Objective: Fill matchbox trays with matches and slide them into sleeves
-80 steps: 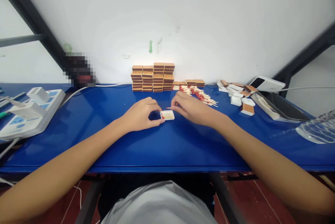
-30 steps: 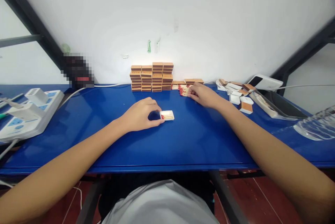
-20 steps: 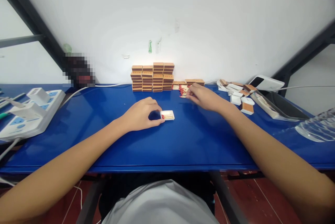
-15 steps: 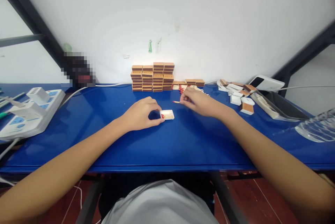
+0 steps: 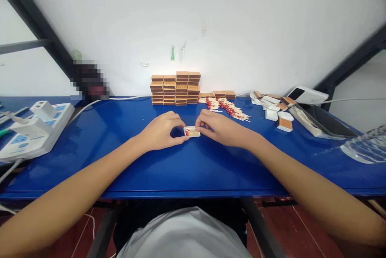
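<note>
A small white matchbox tray (image 5: 196, 135) lies on the blue table, with several red-headed matches (image 5: 191, 132) inside it. My left hand (image 5: 163, 131) grips the tray's left end between thumb and fingers. At the tray's right end, my right hand (image 5: 215, 127) is closed in a pinch on a match, its fingertips over the rim; most of that match is hidden or blends with those in the tray. Behind my right hand spreads a pile of loose matches (image 5: 230, 109), red heads mostly toward the left.
Stacked matchboxes (image 5: 175, 89) stand against the wall, with a few lower boxes (image 5: 224, 94) beside them. To the right lie scattered trays and box sleeves (image 5: 271, 113), a black-lined case (image 5: 325, 121) and clear plastic (image 5: 366, 145). A power strip (image 5: 39, 133) sits at left.
My right hand has moved left and toward me, bringing a match from beside the pile to the tray. The match pile is now uncovered. My left hand stays on the tray.
</note>
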`<move>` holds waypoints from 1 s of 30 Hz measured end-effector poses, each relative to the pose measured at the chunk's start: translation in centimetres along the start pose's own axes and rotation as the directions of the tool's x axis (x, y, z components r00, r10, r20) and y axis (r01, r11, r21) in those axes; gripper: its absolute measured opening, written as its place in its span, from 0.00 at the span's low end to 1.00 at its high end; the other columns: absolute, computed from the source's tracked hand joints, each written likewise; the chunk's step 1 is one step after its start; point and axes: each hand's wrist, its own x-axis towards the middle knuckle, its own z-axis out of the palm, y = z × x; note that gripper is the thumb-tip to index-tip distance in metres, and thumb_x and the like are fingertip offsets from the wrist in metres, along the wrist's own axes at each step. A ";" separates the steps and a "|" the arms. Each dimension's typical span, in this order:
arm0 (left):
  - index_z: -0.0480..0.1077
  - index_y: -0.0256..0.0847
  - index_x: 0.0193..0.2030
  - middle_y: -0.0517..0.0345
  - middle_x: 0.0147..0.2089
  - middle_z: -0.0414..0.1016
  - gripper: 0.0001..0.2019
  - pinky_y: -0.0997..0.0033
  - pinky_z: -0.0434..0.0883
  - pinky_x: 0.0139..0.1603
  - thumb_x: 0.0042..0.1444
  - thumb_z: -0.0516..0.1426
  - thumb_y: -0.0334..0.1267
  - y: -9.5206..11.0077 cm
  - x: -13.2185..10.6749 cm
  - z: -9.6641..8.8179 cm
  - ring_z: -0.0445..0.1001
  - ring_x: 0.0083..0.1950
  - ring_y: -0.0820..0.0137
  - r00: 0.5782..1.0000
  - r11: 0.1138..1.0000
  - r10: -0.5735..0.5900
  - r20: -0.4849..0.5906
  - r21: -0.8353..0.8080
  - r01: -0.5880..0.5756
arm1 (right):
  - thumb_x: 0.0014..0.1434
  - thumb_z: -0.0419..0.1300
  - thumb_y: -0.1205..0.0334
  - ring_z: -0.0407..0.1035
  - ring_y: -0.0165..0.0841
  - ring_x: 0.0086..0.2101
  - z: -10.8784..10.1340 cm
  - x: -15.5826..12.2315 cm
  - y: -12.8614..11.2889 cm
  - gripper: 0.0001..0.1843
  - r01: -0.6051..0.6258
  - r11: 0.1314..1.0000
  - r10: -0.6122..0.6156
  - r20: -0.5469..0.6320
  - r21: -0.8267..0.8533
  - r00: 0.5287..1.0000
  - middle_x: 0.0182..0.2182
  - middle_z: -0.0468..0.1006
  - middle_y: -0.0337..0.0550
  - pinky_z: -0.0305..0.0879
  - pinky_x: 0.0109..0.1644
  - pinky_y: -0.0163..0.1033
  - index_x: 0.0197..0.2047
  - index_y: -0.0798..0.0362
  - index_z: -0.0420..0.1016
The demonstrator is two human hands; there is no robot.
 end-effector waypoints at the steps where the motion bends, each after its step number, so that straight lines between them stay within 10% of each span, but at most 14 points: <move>1: 0.81 0.41 0.48 0.51 0.45 0.81 0.13 0.58 0.73 0.49 0.66 0.65 0.48 0.0 0.0 0.0 0.76 0.48 0.58 1.000 1.000 0.002 0.000 0.000 -0.002 | 0.75 0.55 0.58 0.69 0.36 0.38 0.1 0.0 -0.1 0.09 0.000 1.000 0.000 0.000 -0.001 1.000 0.44 0.74 0.46 0.65 0.43 0.42 0.45 0.50 0.73; 30: 0.81 0.41 0.48 0.51 0.46 0.82 0.13 0.58 0.74 0.49 0.66 0.65 0.49 -0.2 -0.1 0.1 0.76 0.49 0.58 1.000 1.000 -0.006 0.014 0.009 0.006 | 0.76 0.52 0.60 0.69 0.35 0.37 0.9 0.2 -0.1 0.10 -0.015 1.000 0.015 0.020 0.005 1.000 0.45 0.73 0.47 0.65 0.43 0.42 0.44 0.51 0.72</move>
